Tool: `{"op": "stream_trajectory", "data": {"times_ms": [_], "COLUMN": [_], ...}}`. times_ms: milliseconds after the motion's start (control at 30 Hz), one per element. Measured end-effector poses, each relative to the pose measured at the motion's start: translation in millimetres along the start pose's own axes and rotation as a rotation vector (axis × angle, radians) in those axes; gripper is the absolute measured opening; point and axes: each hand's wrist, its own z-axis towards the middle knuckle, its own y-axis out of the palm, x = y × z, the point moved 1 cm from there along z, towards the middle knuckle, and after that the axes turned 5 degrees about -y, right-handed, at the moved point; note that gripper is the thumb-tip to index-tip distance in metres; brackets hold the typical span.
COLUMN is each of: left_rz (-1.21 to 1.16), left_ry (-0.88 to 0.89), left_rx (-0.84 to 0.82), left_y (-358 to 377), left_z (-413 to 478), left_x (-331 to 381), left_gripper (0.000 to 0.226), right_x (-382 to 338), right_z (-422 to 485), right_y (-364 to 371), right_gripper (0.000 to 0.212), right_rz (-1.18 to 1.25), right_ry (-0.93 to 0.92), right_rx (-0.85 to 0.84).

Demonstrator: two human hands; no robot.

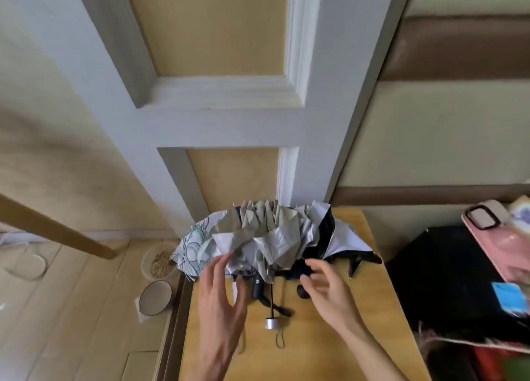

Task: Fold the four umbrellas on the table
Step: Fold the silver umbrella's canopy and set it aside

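Four umbrellas lie in one heap at the far end of the yellow wooden counter (pixel 329 349). A silver-lined crumpled umbrella (pixel 266 237) is on top, a white teal-flowered umbrella (pixel 191 244) overhangs the left edge, and a black-and-white umbrella (pixel 345 244) is at right.

Left hand (pixel 220 294): fingers straight, tips touching the silver cloth, gripping nothing. Right hand (pixel 327 291): loosely curled, empty, just beside the black cloth.

Risk: ribs and wrist cords look interlocked. Tugging one canopy could drag the flowered one off onto the round floor bowls (pixel 157 297).
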Motion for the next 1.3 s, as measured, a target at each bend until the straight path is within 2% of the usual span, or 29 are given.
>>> {"op": "stream_trajectory", "data": {"times_ms": [33, 100, 167, 233, 333, 400, 433, 533, 633, 700, 800, 867, 967, 1000, 1033, 1167, 1233, 1300], "left_rz": [0.038, 0.122, 0.198, 0.157, 0.188, 0.228, 0.254, 0.399, 0.448, 0.29, -0.058, -0.226, -0.41, -0.464, -0.517, -0.67, -0.63, -0.54], "left_ry": [0.102, 0.024, -0.049, -0.074, -0.043, -0.022, 0.002, 0.06, 0.044, -0.024, -0.053, -0.065, -0.108, -0.114, -0.133, -0.177, -0.146, -0.093], "left_rx": [0.07, 0.001, -0.107, -0.157, -0.107, -0.084, -0.081, -0.035, 0.017, -0.003, -0.049, -0.072, -0.108, -0.127, -0.151, -0.242, -0.251, -0.234], "left_y": [11.9, 37.0, 63.2, 85.8, 106.4, 117.9, 122.5, 124.0, 116.3, 107.6, 88.7, 75.5, 59.1, 55.3, 51.2, 34.2, 30.8, 30.5], "left_z": [18.5, 55.6, 84.3, 83.8, 92.9, 96.7, 97.9, 101.1, 98.0, 96.9, 86.0, 71.2, 48.7, 43.6, 38.1, 17.3, 8.3, -1.4], "left_x": [-7.3, -23.3, -45.7, -76.6, -98.2, -103.2, -104.6, -102.2, -92.2, -86.3, -77.0, -71.0, -68.6, -68.9, -68.9, -62.0, -57.7, -51.6], "left_gripper": [0.062, 0.096, 0.12, 0.129, 0.133, 0.124, 0.113, 0.061, 0.029, 0.022, 0.013, 0.019, 0.013, 0.011, 0.012, 0.017, 0.014, 0.012], "right_x": [0.1, 2.3, 6.9, 26.0, 48.1, 62.4, 68.0, 72.5, 74.7, 79.4, 84.0, 84.5, 72.3, 67.7, 63.0, 44.2, 39.8, 41.0], "right_z": [15.6, 40.0, 59.5, 65.2, 72.7, 75.3, 75.0, 68.5, 56.9, 53.8, 48.0, 41.7, 26.9, 22.4, 16.2, -14.6, -25.8, -31.5], "right_y": [10.2, 33.1, 57.5, 82.1, 97.6, 100.6, 100.3, 95.5, 89.1, 86.1, 80.7, 81.0, 89.9, 94.1, 98.3, 110.2, 111.3, 110.2], "right_gripper": [0.036, 0.046, 0.045, 0.046, 0.048, 0.049, 0.05, 0.049, 0.035, 0.026, 0.008, 0.037, 0.087, 0.094, 0.094, 0.063, 0.05, 0.038], "right_rz": [0.004, 0.005, 0.041, 0.076, 0.243, 0.335, 0.365, 0.465, 0.359, 0.267, 0.259, 0.224, 0.247, 0.315, 0.402, 0.806, 0.899, 0.928], "right_ry": [-0.099, -0.222, -0.294, -0.324, -0.193, -0.138, -0.142, -0.159, -0.15, -0.147, -0.103, -0.038, 0.002, 0.0, -0.002, -0.003, -0.037, -0.037], "right_rx": [0.021, -0.021, -0.095, -0.151, -0.197, -0.16, -0.137, -0.02, 0.171, 0.241, 0.306, 0.325, 0.188, 0.127, 0.063, -0.223, -0.277, -0.223]}}
